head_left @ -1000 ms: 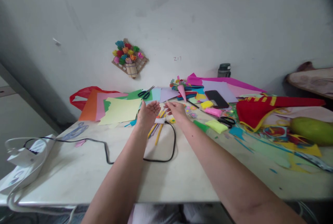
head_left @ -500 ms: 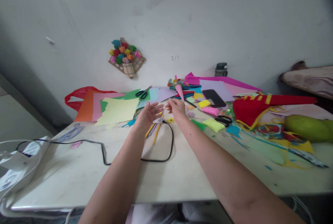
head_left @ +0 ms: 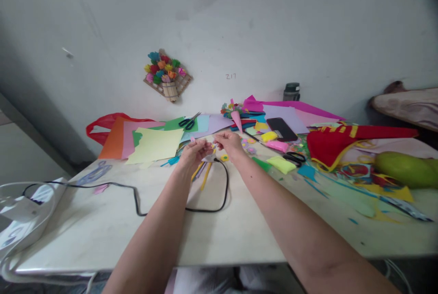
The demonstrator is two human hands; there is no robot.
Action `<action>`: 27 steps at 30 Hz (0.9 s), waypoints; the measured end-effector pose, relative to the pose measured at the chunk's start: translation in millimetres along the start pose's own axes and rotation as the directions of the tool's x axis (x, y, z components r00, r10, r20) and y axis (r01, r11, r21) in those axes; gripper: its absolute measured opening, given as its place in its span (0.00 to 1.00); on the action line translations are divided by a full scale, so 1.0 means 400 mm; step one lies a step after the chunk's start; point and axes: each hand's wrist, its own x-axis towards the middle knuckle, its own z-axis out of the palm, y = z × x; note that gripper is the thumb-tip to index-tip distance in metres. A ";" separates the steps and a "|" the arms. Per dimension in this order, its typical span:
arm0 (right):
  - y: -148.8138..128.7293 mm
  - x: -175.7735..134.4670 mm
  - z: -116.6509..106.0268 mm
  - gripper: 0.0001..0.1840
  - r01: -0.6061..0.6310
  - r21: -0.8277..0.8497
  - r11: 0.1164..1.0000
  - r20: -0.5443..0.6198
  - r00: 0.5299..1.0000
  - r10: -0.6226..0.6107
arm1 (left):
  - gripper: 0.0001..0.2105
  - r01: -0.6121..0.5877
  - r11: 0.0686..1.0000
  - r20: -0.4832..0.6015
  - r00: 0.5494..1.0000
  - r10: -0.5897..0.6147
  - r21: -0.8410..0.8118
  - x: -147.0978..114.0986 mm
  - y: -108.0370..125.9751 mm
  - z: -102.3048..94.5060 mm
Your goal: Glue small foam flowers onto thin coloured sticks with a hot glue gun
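Note:
My left hand (head_left: 195, 152) is closed in a pinch over the middle of the table; a small pinkish bit shows at its fingertips, too small to name. Close beside it, my right hand (head_left: 230, 143) has thumb and forefinger pressed together, and what they hold, if anything, cannot be made out. Just below the hands lies a whitish device, mostly covered, with a black cord (head_left: 227, 184) running from it. Yellow sticks (head_left: 205, 176) and a yellow paper flower (head_left: 224, 158) lie near it. Black-handled scissors (head_left: 189, 121) rest on the coloured paper behind the left hand.
Sheets of paper (head_left: 155, 145) spread at the back left. On the right are a phone (head_left: 282, 129), more scissors (head_left: 294, 158), red cloth (head_left: 323, 147) and a green fruit (head_left: 400, 167). A power strip (head_left: 23, 221) sits at the left edge. A bottle (head_left: 291, 92) stands at the back.
My left hand has gone from open, with fingers spread, to a pinch. My right hand has shifted slightly left and down, still pinched.

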 end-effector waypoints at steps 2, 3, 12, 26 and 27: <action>-0.003 -0.002 0.001 0.06 -0.006 -0.008 1.000 0.010 1.000 0.006 | 0.04 -0.008 1.000 0.011 1.000 0.009 -0.004 0.002 -0.003 -0.003; -0.005 -0.004 0.001 0.06 -0.004 -0.024 1.000 0.021 1.000 0.004 | 0.05 -0.012 1.000 0.019 1.000 0.013 -0.004 0.002 -0.004 -0.005; -0.008 -0.008 -0.002 0.07 0.082 -0.231 0.969 0.175 0.984 -0.042 | 0.09 -0.072 0.992 -0.027 0.997 0.075 0.103 -0.007 0.003 -0.001; -0.015 -0.011 -0.004 0.09 0.166 -0.347 0.923 0.267 0.961 -0.072 | 0.11 -0.108 0.958 0.010 0.994 0.109 0.265 -0.005 0.004 -0.009; -0.014 -0.008 -0.007 0.09 0.173 -0.348 0.921 0.278 0.958 -0.074 | 0.11 -0.110 0.958 0.026 0.994 0.107 0.265 -0.006 0.006 -0.010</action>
